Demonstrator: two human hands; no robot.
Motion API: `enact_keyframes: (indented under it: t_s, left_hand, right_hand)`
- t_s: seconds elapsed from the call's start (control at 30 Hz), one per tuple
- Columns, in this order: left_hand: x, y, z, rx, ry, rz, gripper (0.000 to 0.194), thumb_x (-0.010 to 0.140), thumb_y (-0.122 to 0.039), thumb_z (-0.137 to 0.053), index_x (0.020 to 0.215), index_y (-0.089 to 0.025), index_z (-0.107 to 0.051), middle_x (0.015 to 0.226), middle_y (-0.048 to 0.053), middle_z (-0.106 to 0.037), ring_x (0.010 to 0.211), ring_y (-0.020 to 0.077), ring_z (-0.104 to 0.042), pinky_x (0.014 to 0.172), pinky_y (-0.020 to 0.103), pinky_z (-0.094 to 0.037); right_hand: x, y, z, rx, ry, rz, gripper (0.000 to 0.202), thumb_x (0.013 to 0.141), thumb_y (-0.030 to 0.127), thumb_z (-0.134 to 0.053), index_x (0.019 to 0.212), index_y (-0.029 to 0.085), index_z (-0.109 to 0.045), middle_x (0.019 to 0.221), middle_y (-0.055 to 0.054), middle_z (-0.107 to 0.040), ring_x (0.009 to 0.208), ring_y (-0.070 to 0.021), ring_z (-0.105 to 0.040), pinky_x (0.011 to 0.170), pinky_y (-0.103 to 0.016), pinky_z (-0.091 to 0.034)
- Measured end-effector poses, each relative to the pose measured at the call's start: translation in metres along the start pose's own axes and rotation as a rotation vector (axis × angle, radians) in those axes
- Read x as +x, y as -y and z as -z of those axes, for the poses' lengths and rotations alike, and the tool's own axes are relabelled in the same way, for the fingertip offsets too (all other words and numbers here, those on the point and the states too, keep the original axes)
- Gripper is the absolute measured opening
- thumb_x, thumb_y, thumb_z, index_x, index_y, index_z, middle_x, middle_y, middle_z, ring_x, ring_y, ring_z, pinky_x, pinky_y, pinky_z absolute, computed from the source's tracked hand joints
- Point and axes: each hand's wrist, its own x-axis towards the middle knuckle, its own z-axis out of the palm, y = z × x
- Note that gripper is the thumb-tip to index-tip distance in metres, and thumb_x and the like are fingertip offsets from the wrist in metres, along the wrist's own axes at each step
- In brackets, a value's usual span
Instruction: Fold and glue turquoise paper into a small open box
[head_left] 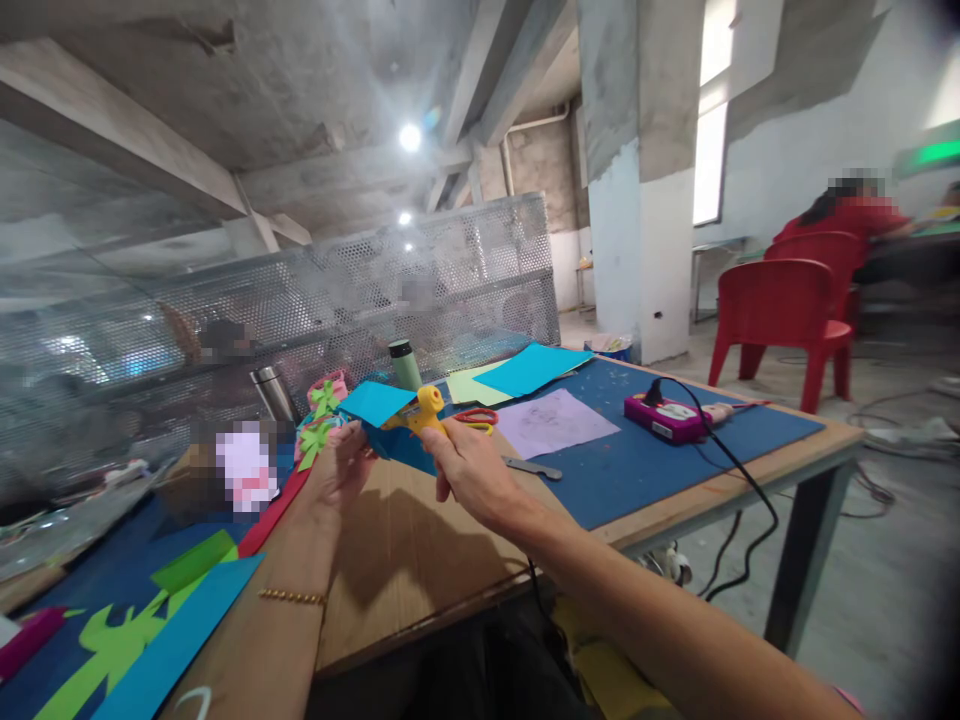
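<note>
My left hand (346, 460) grips a folded piece of blue paper (376, 402) above the near part of the table. In my right hand (476, 468) is a yellow glue gun (429, 408), its front end close against the blue paper. The nozzle is hard to make out behind the paper. Just beyond my right hand lie scissors with red and yellow handles (480, 415). A flat grey metal tool (536, 468) rests to the right of that hand. Green paper cut-outs (124, 640) and a blue strip (180, 640) lie near my left forearm.
Purple paper (559, 424), blue sheets (534, 369) and a magenta power strip (666, 416) with a black cord are on the right. A green bottle (405, 366) and steel flask (276, 398) stand behind. Red chairs (780, 310) and a seated person are farther right.
</note>
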Motion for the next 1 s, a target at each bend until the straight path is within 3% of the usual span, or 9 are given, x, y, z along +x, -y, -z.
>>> enact_keyframes:
  t_s: [0.23, 0.47, 0.57, 0.73, 0.83, 1.0]
  left_hand:
    - [-0.002, -0.002, -0.003, -0.025, -0.014, 0.01, 0.028, 0.064, -0.018, -0.081, 0.056, -0.018, -0.054, 0.055, -0.003, -0.057, 0.064, 0.0137, -0.06, 0.06, 0.022, -0.049]
    - [0.001, -0.002, -0.004, 0.011, -0.022, -0.04, 0.023, 0.06, -0.025, -0.085, 0.063, -0.017, -0.063, 0.062, -0.001, -0.065, 0.063, 0.0138, -0.062, 0.061, 0.023, -0.052]
    - [0.007, 0.001, 0.0, 0.127, -0.109, -0.084, 0.028, 0.054, -0.031, -0.086, 0.064, -0.017, -0.064, 0.061, -0.001, -0.065, 0.057, 0.013, -0.059, 0.057, 0.024, -0.05]
    - [0.017, 0.008, 0.014, 0.469, -0.338, -0.285, 0.026, 0.055, -0.037, -0.079, 0.062, -0.017, -0.063, 0.054, -0.004, -0.058, 0.05, 0.0111, -0.05, 0.052, 0.023, -0.042]
    - [0.017, 0.01, 0.018, 0.569, -0.388, -0.354, 0.019, 0.057, -0.032, -0.078, 0.059, -0.018, -0.065, 0.051, -0.005, -0.053, 0.05, 0.0098, -0.044, 0.05, 0.022, -0.033]
    - [0.013, 0.008, 0.012, 0.74, -0.428, -0.445, 0.016, 0.06, -0.026, -0.074, 0.053, -0.02, -0.061, 0.052, -0.004, -0.052, 0.053, 0.0121, -0.043, 0.052, 0.024, -0.03]
  right_hand:
    - [0.001, 0.001, 0.001, -0.034, -0.003, 0.006, 0.036, 0.102, 0.037, -0.039, 0.071, 0.02, -0.045, 0.048, 0.003, -0.054, 0.06, -0.0141, -0.055, 0.066, -0.026, -0.035]
    - [0.002, -0.004, 0.001, 0.049, -0.014, -0.001, 0.034, 0.102, 0.038, -0.038, 0.075, 0.02, -0.046, 0.05, 0.004, -0.053, 0.051, -0.0112, -0.054, 0.059, -0.024, -0.035]
    - [0.001, -0.008, 0.002, 0.085, -0.022, 0.004, 0.034, 0.102, 0.039, -0.037, 0.077, 0.019, -0.047, 0.051, 0.005, -0.053, 0.047, -0.0096, -0.052, 0.054, -0.023, -0.035]
    - [-0.001, -0.012, 0.007, 0.209, -0.022, 0.051, 0.035, 0.1, 0.043, -0.038, 0.079, 0.019, -0.051, 0.053, 0.004, -0.052, 0.049, -0.01, -0.054, 0.05, -0.021, -0.037]
    - [-0.005, -0.012, 0.014, 0.317, -0.028, 0.058, 0.038, 0.097, 0.051, -0.04, 0.083, 0.018, -0.053, 0.054, 0.004, -0.051, 0.045, -0.0105, -0.053, 0.044, -0.021, -0.038]
    - [-0.007, -0.008, 0.03, 0.461, -0.039, 0.038, 0.039, 0.091, 0.056, -0.047, 0.081, 0.019, -0.051, 0.055, 0.004, -0.05, 0.044, -0.0113, -0.054, 0.038, -0.021, -0.037]
